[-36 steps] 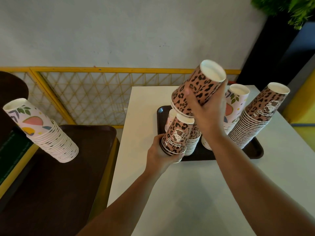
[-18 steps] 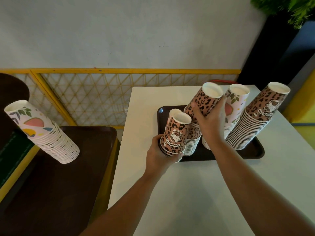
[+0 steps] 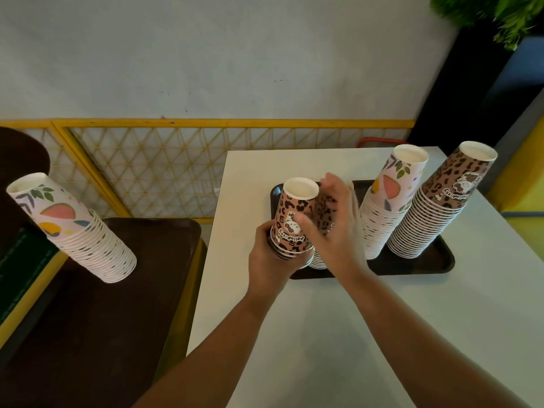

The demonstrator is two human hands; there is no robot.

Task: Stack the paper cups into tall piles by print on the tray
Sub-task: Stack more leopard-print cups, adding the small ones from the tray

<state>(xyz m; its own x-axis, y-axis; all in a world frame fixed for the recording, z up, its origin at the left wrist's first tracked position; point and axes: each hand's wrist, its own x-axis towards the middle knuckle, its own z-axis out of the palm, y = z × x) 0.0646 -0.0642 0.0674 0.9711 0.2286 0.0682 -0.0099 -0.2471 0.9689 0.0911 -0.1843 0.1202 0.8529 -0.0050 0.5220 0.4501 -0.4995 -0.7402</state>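
Left hand (image 3: 269,260) gripping short leopard stack (image 3: 293,222) low down at front-left corner of dark tray (image 3: 418,265), cups upside down. Right hand (image 3: 334,228) w/ fingers spread loose over 2nd leopard pile (image 3: 323,214) just beside it, touching, grip unclear. Further right on tray: tall fruit-print pile (image 3: 385,207) & tall leopard pile (image 3: 441,207), both leaning; another fruit-print pile (image 3: 73,228) on brown table (image 3: 103,319) at left

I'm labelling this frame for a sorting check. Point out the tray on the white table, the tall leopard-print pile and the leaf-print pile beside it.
tray (image 3: 424,265), head view, bare front rim.
tall leopard-print pile (image 3: 428,223), head view, stacked rims.
leaf-print pile (image 3: 391,184), head view, top cup's printed side.
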